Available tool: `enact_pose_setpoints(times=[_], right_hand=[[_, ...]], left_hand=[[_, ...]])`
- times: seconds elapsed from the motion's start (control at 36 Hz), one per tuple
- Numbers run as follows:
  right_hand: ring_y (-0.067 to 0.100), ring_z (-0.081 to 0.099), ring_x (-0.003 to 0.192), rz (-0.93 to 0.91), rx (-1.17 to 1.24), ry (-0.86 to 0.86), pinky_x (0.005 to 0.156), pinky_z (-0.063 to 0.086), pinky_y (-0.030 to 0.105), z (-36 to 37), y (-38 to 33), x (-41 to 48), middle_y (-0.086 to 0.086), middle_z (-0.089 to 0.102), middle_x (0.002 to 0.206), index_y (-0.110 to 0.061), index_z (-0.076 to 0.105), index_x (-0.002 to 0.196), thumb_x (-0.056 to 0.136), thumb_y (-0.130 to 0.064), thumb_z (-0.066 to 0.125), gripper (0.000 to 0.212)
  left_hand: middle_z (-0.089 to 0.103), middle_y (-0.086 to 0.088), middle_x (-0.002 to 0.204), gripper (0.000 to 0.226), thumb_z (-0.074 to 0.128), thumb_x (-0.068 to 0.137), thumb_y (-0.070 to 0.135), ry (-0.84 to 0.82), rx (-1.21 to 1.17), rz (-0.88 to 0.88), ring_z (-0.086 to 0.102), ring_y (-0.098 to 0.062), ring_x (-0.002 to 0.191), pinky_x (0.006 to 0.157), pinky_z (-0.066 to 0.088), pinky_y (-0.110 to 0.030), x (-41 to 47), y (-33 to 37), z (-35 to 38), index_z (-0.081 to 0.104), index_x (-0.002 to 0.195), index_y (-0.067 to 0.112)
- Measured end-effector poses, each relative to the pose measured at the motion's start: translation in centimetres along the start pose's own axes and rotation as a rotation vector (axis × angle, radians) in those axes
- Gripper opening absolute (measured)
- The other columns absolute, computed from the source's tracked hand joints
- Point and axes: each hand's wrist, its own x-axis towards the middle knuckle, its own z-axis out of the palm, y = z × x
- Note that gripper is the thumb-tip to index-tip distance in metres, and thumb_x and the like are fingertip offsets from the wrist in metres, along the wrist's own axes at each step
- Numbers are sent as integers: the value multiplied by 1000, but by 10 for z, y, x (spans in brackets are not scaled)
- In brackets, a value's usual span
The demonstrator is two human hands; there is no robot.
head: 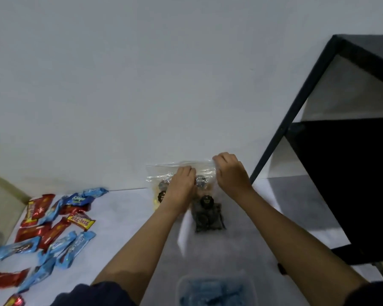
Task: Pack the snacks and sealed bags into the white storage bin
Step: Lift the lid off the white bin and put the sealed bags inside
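At table's back edge, both hands' fingers (187, 171) pinch clear bag (161, 171) (top seam).

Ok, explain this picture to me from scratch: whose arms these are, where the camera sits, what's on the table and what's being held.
There is no machine here. A person wears one wide-angle camera on the head, looking forward and down, so the two bare arms reaching in from the bottom are their own.

The left hand and the right hand both pinch the top edge of a clear plastic bag, apparently at its closure strip. Inside it are small dark packets.

To the left, on the white table, lie loose snack bars in red and blue wrappers. At the bottom edge stands a translucent bin with blue wrappers already inside. On the right is a dark metal shelf frame.
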Motion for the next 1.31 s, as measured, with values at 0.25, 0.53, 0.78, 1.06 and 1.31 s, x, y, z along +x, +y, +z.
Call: enact_pose_setpoints(times=[0.25,0.53,0.78,1.06,1.31], right_hand=[[35,56,77,52,159,48,63,51,41,18,12,9,13,61,83,-7,67,80,77,-6,50,17],[31,55,83,94,311,74,72,47,39,29,19,5,13,59,84,-5,66,81,85,-9,50,17],[27,57,84,109,372,27,69,48,36,37,25,0,10,58,88,-6,65,82,86,-5,55,11],[23,55,76,135,422,9,63,48,38,41,27,-4,8,57,85,-7,65,78,84,-6,57,10],[19,52,73,155,458,-8,64,44,35,42,30,-7,8,56,84,-6,65,76,84,-4,58,11]], left_hand=[[47,-11,126,35,45,89,19,-6,141,-58,40,-27,115,94,34,-34,18,5,9,45,122,7],[43,-11,122,34,41,91,30,78,163,-83,38,-27,112,92,33,-35,16,8,28,44,118,9],[39,-9,130,43,45,92,31,18,62,-148,35,-26,118,98,30,-35,12,6,45,37,130,11],[39,-11,128,48,48,88,47,-96,34,-199,34,-28,120,102,29,-39,18,-1,48,42,122,13],[41,-13,126,48,54,86,42,-119,-41,-227,36,-29,118,100,30,-38,18,0,48,46,122,11]])
